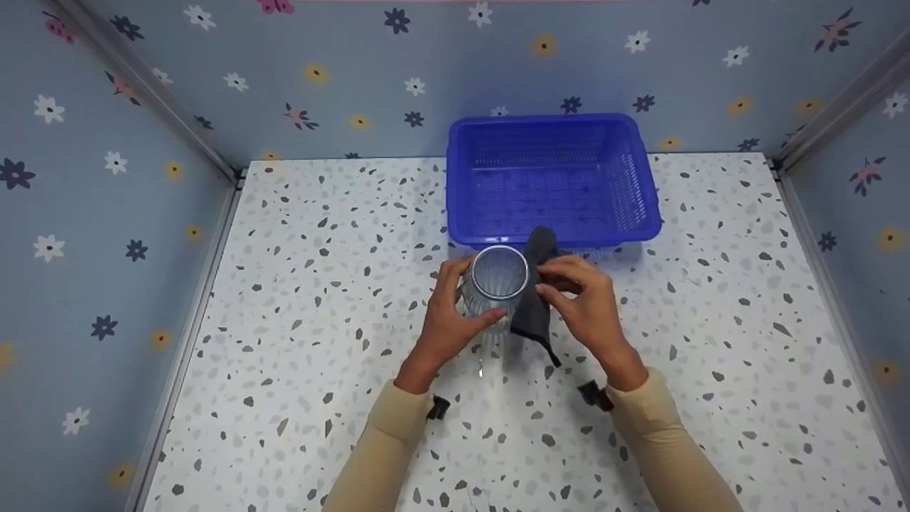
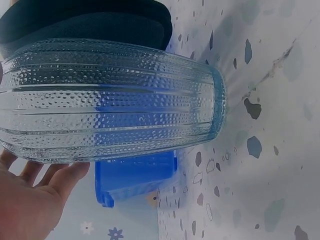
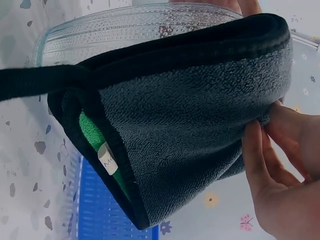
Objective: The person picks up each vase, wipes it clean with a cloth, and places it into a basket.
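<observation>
A clear ribbed glass vase [image 1: 500,274], dimpled on its sides, stands upright with its round mouth toward the head camera. My left hand [image 1: 455,313] grips it near the top, thumb in front and fingers behind. In the left wrist view the vase [image 2: 115,100] tapers to a thick base close over the tabletop. My right hand [image 1: 586,299] pinches a folded dark grey cloth [image 1: 534,299] between thumb and fingers, right beside the vase. The right wrist view shows the cloth [image 3: 190,120] with black edging, a hanging loop, a white tag and a green inner face.
A blue plastic basket [image 1: 455,185] with slotted sides stands just beyond the hands, against the flowered back wall [image 1: 355,71]. The speckled white tabletop [image 1: 320,284] runs between flowered panels on both sides. Dark straps hang near both sleeves.
</observation>
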Demonstrator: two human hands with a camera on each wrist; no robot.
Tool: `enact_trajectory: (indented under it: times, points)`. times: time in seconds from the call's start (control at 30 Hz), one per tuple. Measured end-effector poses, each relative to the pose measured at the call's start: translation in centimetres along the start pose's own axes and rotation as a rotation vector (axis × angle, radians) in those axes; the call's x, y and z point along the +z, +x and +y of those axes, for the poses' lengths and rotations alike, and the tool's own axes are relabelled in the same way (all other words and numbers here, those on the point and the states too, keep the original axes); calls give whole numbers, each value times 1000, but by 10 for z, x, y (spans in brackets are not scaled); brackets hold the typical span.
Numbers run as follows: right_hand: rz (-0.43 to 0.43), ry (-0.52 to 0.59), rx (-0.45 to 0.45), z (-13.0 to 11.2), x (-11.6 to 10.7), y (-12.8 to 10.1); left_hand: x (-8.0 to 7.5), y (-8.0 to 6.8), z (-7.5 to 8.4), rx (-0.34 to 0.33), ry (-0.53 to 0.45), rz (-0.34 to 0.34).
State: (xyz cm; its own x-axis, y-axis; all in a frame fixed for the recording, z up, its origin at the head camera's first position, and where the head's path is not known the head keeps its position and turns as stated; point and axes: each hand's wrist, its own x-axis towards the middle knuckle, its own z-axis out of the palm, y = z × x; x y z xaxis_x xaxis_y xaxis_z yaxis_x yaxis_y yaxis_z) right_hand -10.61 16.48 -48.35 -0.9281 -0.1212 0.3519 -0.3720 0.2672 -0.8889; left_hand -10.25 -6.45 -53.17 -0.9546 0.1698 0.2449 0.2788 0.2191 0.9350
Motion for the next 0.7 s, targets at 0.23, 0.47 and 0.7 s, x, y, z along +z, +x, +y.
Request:
enact_trajectory:
  times: [0.23,0.47,0.7]
  points:
    - [-12,-98,11,-7,0,3,0,0,0,-1,3,-1]
    - [-28,-198,-36,-11,0,5,0,0,0,3,-3,-1]
    - [-18,-213,-45,-9,1,5,0,-1,-1,3,-9,3]
